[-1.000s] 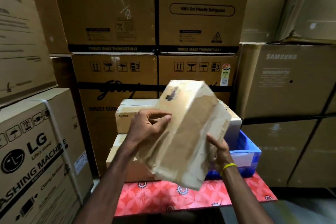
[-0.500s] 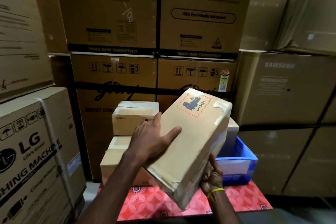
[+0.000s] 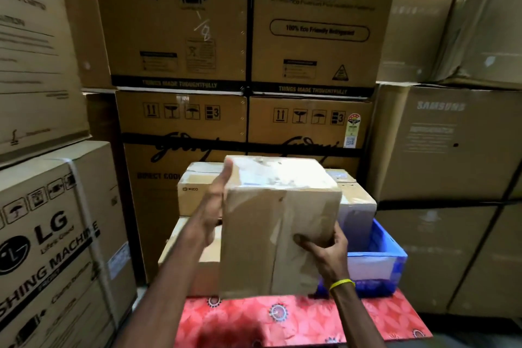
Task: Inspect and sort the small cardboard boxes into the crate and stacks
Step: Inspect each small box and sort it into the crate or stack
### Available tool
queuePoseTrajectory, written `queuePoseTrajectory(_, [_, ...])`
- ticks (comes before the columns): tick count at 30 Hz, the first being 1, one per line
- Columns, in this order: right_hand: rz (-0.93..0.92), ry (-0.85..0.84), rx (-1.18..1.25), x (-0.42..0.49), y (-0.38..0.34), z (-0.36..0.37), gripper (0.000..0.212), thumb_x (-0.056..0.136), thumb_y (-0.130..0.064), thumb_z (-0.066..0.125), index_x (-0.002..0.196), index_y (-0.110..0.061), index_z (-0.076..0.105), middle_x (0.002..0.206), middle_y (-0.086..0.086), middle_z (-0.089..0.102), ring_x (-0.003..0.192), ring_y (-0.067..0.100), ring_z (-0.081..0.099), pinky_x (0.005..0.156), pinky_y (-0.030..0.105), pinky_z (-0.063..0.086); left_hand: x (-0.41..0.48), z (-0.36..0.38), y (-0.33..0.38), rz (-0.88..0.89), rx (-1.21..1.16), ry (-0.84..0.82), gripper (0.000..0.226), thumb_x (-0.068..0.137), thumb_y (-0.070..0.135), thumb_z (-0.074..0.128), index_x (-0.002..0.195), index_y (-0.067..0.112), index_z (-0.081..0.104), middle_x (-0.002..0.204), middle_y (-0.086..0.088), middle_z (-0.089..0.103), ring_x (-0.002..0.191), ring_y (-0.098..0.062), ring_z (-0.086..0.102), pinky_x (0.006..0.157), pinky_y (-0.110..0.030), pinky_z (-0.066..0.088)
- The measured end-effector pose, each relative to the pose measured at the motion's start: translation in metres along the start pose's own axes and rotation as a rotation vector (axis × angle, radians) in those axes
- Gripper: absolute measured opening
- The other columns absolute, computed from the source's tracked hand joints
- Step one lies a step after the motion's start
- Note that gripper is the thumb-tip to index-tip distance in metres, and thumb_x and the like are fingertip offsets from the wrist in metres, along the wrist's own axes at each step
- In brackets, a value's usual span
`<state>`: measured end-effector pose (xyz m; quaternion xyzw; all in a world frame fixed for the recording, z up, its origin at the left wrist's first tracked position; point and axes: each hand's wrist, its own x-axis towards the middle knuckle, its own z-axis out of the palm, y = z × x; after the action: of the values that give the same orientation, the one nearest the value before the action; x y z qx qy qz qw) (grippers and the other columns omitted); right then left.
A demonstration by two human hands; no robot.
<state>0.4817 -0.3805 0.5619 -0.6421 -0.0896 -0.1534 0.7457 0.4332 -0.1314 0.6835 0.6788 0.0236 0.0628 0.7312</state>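
A taped brown cardboard box (image 3: 271, 234) is held upright in front of me, above the red patterned table (image 3: 296, 319). My left hand (image 3: 217, 206) presses flat against its left side, fingers straight up to the top corner. My right hand (image 3: 324, 251) grips its lower right edge, thumb on the front face. Behind it on the left sits a stack of two small boxes, the upper one (image 3: 195, 192) marked PICO, the lower one (image 3: 195, 257) plain. On the right a blue crate (image 3: 387, 243) holds a white and brown box (image 3: 356, 212).
Large appliance cartons wall the space in: LG washing machine cartons (image 3: 53, 234) on the left, Godrej cartons (image 3: 240, 121) straight ahead, a Samsung carton (image 3: 446, 144) on the right. The table's front edge lies near the bottom of the view.
The box has been turned from a tilted position, with its labelled face toward me, to upright. My left hand slid from the top face to the left side; my right hand stayed at the lower right.
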Motion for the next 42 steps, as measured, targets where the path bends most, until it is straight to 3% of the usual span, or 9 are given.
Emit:
queuePoseTrajectory(10, [-0.177, 0.000, 0.182, 0.030, -0.045, 0.037, 0.030, 0.098, -0.016, 0.065, 0.125, -0.005, 0.073, 0.131, 0.011, 0.073, 0.122, 0.020, 0.068, 0.109, 0.039, 0.054, 0.011, -0.054, -0.055, 0.178, -0.561, 0.120, 0.037, 0.082, 0.031, 0.077, 0.112, 0.010, 0.080, 0.096, -0.008, 0.080, 0.080, -0.022, 0.077, 0.069, -0.034, 0.063])
queuePoseTrajectory(13, [-0.140, 0.088, 0.176, 0.045, -0.051, 0.047, 0.054, 0.083, -0.010, 0.079, 0.135, -0.008, 0.064, 0.127, 0.006, 0.072, 0.114, 0.011, 0.072, 0.085, 0.019, 0.059, 0.010, -0.057, -0.070, 0.263, -0.673, 0.187, 0.040, 0.099, 0.015, 0.057, 0.067, 0.014, 0.081, 0.068, 0.003, 0.075, 0.064, -0.012, 0.074, 0.065, -0.026, 0.062])
queuePoseTrajectory(16, [0.020, -0.100, 0.191, 0.059, -0.043, 0.039, 0.091, 0.066, -0.024, 0.086, 0.146, -0.024, 0.042, 0.113, -0.010, 0.062, 0.083, -0.006, 0.075, 0.067, 0.011, 0.057, 0.012, -0.068, -0.079, 0.335, -0.744, 0.145, 0.032, 0.052, 0.034, 0.097, 0.070, 0.017, 0.077, 0.071, 0.004, 0.072, 0.069, -0.013, 0.072, 0.072, -0.027, 0.061])
queuePoseTrajectory(20, [0.251, -0.250, 0.065, 0.077, -0.022, 0.024, 0.162, 0.029, -0.066, 0.101, 0.162, -0.036, 0.015, 0.147, 0.006, 0.055, 0.117, 0.025, 0.067, 0.092, 0.041, 0.062, 0.014, -0.082, -0.090, 0.359, -0.722, 0.194, 0.018, 0.089, 0.016, 0.069, 0.074, 0.019, 0.078, 0.072, 0.006, 0.073, 0.071, -0.010, 0.072, 0.073, -0.022, 0.060])
queuePoseTrajectory(27, [0.404, -0.128, 0.472, 0.064, -0.003, 0.009, 0.076, 0.079, -0.060, 0.075, 0.131, -0.005, 0.067, 0.112, 0.016, 0.079, 0.092, 0.031, 0.079, 0.077, 0.046, 0.066, 0.015, -0.090, -0.082, 0.342, -0.537, 0.235, 0.070, 0.081, 0.015, 0.063, 0.148, -0.001, 0.052, 0.145, -0.018, 0.061, 0.132, -0.035, 0.060, 0.114, -0.050, 0.043])
queuePoseTrajectory(30, [0.488, -0.006, 0.544, 0.062, 0.014, -0.002, 0.090, 0.074, -0.086, 0.065, 0.113, -0.005, 0.070, 0.117, 0.024, 0.072, 0.109, 0.041, 0.068, 0.108, 0.060, 0.049, 0.018, -0.090, -0.076, 0.342, -0.379, 0.285, 0.056, 0.087, 0.011, 0.059, 0.143, 0.006, 0.059, 0.142, -0.013, 0.065, 0.130, -0.032, 0.063, 0.109, -0.045, 0.050])
queuePoseTrajectory(33, [0.572, 0.085, 0.518, 0.058, 0.026, -0.001, 0.074, 0.101, -0.076, 0.028, 0.084, -0.012, 0.061, 0.073, 0.014, 0.076, 0.068, 0.027, 0.072, 0.070, 0.034, 0.061, 0.024, -0.085, -0.082, 0.273, -0.222, 0.343, 0.051, 0.099, 0.024, 0.059, 0.149, 0.024, 0.047, 0.160, -0.009, 0.048, 0.144, -0.027, 0.049, 0.120, -0.047, 0.038])
queuePoseTrajectory(37, [0.599, 0.156, 0.459, 0.054, 0.038, 0.010, 0.070, 0.107, -0.065, 0.025, 0.098, -0.014, 0.072, 0.083, 0.011, 0.081, 0.074, 0.033, 0.074, 0.077, 0.039, 0.052, 0.031, -0.076, -0.087, 0.118, 0.137, 0.542, 0.056, 0.112, 0.037, 0.040, 0.164, 0.018, 0.027, 0.169, -0.013, 0.017, 0.152, -0.033, 0.030, 0.124, -0.049, 0.030])
queuePoseTrajectory(42, [0.557, 0.139, 0.489, 0.048, 0.045, 0.019, 0.055, 0.105, -0.046, 0.041, 0.076, -0.015, 0.076, 0.074, 0.006, 0.077, 0.065, 0.022, 0.071, 0.063, 0.031, 0.052, 0.034, -0.074, -0.088, 0.002, 0.293, 0.698, 0.058, 0.111, 0.037, 0.038, 0.122, -0.012, 0.068, 0.138, -0.029, 0.055, 0.122, -0.042, 0.057, 0.103, -0.049, 0.047])
